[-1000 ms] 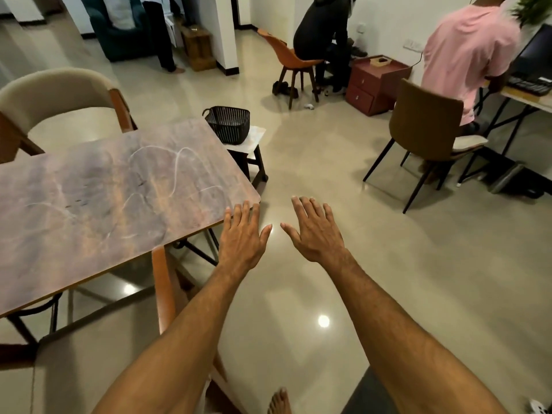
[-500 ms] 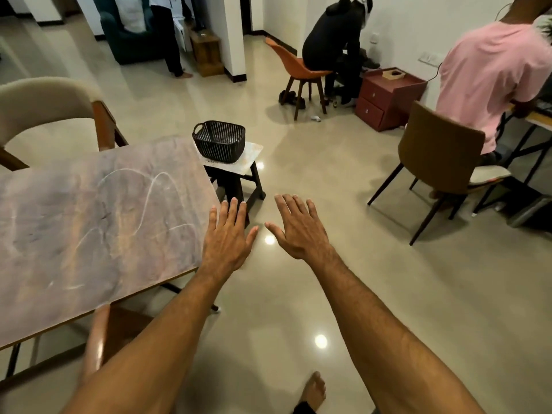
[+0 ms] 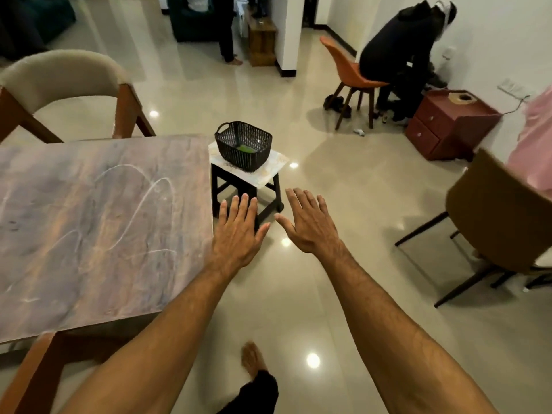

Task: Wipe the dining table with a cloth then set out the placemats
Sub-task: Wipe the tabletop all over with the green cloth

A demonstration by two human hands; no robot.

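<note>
Dining table (image 3: 98,222) streaked, unwiped, bare of placemats. Left hand (image 3: 237,231), right hand (image 3: 310,224) flat-fingered, empty. Green item, maybe cloth, in basket (image 3: 243,144). All steps remain.

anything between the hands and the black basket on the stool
Nothing visible does. The left hand and right hand hover open, short of the black woven basket on its small dark stool; its top is open. The brown wooden table edge lies beside the left hand, not across the path.
</note>
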